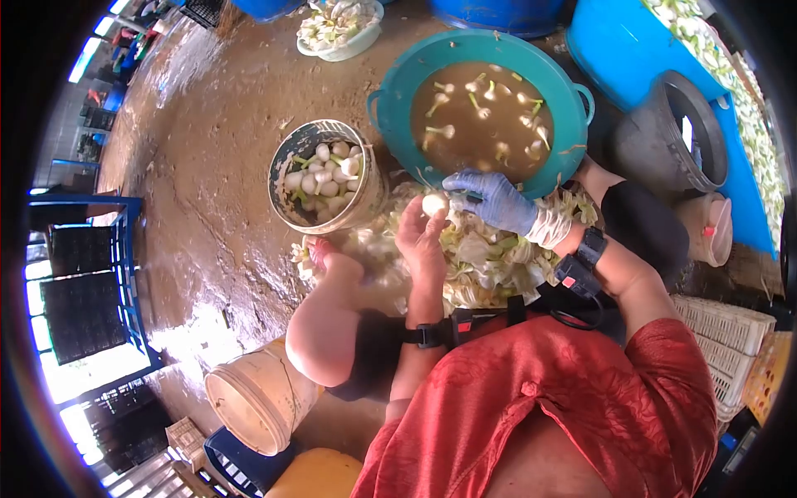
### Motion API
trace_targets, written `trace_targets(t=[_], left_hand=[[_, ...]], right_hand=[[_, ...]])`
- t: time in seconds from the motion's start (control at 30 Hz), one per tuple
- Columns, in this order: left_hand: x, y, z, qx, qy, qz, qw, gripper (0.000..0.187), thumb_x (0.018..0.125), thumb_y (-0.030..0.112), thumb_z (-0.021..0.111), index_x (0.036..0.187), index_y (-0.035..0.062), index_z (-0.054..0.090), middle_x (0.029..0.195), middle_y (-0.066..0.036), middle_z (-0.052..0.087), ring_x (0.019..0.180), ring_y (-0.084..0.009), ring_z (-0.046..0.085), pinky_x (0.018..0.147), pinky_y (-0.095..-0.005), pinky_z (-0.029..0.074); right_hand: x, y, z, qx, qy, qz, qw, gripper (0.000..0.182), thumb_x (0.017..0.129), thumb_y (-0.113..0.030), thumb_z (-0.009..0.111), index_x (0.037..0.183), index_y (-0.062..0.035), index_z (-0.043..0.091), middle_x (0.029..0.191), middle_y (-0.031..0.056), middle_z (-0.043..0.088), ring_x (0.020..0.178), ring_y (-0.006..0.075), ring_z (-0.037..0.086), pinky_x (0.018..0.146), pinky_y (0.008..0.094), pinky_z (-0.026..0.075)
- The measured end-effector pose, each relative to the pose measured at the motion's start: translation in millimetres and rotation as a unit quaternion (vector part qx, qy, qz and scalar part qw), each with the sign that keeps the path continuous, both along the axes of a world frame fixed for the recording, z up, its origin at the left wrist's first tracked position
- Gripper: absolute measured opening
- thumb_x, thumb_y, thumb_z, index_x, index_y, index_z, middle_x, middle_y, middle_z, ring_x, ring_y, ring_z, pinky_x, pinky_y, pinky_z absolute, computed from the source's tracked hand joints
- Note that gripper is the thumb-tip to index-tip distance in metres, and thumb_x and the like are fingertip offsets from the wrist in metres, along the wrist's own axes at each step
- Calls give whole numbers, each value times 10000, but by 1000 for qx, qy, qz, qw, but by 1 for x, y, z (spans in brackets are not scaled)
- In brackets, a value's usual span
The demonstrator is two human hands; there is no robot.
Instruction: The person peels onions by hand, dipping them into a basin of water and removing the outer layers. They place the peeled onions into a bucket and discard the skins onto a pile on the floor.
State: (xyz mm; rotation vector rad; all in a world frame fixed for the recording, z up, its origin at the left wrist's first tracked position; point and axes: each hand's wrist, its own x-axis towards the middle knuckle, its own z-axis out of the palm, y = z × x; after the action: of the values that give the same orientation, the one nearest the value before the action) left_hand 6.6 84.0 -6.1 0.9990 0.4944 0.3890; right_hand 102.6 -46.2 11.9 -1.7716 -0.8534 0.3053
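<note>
My bare left hand [422, 239] pinches a peeled white garlic bulb [433, 204] in its fingertips. My right hand [496, 204], in a blue-grey glove with a white band at the wrist, is closed right beside the bulb. Its fingers wrap a small dark-handled tool [473, 197], probably a knife; the blade cannot be made out. Just beyond both hands stands a green basin [398, 91] of brown water, with several stemmed garlic bulbs [480, 108] floating in it. To the left, a white bucket [372, 195] holds cleaned bulbs [332, 176]. Stripped skins [481, 257] are heaped below my hands.
A pale bowl of skins [340, 50] stands on the wet floor [207, 149] at the back. On the right are a black tub [664, 137] and a blue sheet [751, 183] beside more garlic. An overturned bucket [249, 407] lies at lower left; white crates [722, 332] are at right.
</note>
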Motion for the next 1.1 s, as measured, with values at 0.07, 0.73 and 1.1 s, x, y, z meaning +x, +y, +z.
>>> trace_targets(t=[0.07,0.73,1.1], left_hand=[[-6,1,-10,107,-1,-35,994,382,787,25,662,1142,-27,534,949,-66,625,768,-114,598,639,-230,502],[-33,2,12,85,1,-200,976,351,740,10,638,1085,-23,580,931,-134,641,778,-181,618,661,-263,501],[-23,-2,11,-221,-112,-212,945,337,822,8,594,1150,-30,524,1075,-142,594,907,-238,608,780,-317,518]], right_hand=[[-8,0,6,-32,-124,-33,991,267,767,-115,663,1022,-44,625,925,123,634,841,258,625,759,339,490],[0,-27,-48,-294,-280,-27,913,64,684,-143,620,668,-111,674,655,66,636,635,250,630,599,385,502],[-20,-35,-3,48,88,-23,995,234,794,-182,641,966,-23,646,764,118,636,689,237,600,688,294,476]])
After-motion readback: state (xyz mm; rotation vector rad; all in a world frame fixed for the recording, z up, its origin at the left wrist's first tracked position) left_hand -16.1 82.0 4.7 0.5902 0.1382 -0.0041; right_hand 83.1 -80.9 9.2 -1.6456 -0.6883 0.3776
